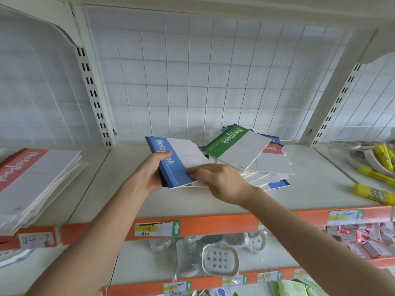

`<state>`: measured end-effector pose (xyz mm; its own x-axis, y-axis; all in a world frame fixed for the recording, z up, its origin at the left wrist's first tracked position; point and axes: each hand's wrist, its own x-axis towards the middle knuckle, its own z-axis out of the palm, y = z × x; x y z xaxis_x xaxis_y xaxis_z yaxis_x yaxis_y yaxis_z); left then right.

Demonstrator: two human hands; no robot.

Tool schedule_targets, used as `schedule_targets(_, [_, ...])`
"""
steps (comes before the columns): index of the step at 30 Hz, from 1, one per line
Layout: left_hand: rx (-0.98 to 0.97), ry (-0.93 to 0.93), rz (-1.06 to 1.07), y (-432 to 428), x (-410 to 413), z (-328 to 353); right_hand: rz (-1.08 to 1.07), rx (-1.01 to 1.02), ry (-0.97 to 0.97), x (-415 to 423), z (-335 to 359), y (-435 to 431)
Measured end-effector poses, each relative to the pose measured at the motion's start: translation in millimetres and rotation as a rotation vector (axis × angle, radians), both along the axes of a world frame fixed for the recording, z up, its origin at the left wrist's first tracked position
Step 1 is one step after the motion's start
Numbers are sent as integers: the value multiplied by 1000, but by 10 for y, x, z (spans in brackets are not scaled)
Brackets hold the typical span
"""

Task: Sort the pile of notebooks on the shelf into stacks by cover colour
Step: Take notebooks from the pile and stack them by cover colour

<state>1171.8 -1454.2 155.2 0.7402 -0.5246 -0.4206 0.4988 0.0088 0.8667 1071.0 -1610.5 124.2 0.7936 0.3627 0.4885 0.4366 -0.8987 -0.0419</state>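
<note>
Blues are being gathered: the left hand (147, 171) has its grip curled round the blue notebook (171, 161), held over the shelf (310, 189) beside the mixed pile (256, 159). The right hand (222, 180) lays fingers on the notebook's lower edge (thumb hidden; whether it pinches I cannot tell). Next it probably needs a spot apart from the red stack (32, 174).

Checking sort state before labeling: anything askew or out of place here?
Yes. The unsorted pile mid-shelf is splayed crooked: green notebook angled on top, red notebook and blue corners sticking out beneath. The red stack on the left is fanned, edges uneven. No spill or damage visible.
</note>
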Motion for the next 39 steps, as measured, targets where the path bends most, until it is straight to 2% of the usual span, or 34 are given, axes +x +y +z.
schedule_targets(2, [68,-22,-13,24,11,9,32,79,56,9,6,-67])
schedule_targets(4, [97,-26,-7,51,39,14,-74,166,124,37,6,-192])
schedule_targets(7, [84,-15,15,93,99,21,-501,207,176,162,62,-389])
schedule_targets(9, [59,-15,16,128,125,40,-784,240,301,273,104,-498])
schedule_targets(11, [55,-25,10,164,155,51,-918,219,430,353,106,-571])
schedule_targets(14, [83,-48,7,201,193,73,-987,-4,456,382,92,-575])
schedule_targets(19, [125,-51,-18,208,215,72,-955,-278,351,289,69,-389])
schedule_targets(24, [111,-61,-35,246,225,49,-1069,-141,269,201,115,-395])
schedule_targets(28, [90,-58,-36,207,210,7,-979,38,40,155,171,-349])
schedule_targets(32, [83,-72,-39,99,170,-23,-586,-7,-214,42,50,-181])
schedule_targets(34, [-8,-16,-60,47,171,-53,-376,-22,-129,-17,-28,-107])
schedule_targets(36, [-59,32,-85,12,175,-94,-254,2,-57,-61,-40,-69])
schedule_targets(39, [16,16,-108,20,159,-147,-192,29,18,-88,-35,-51])
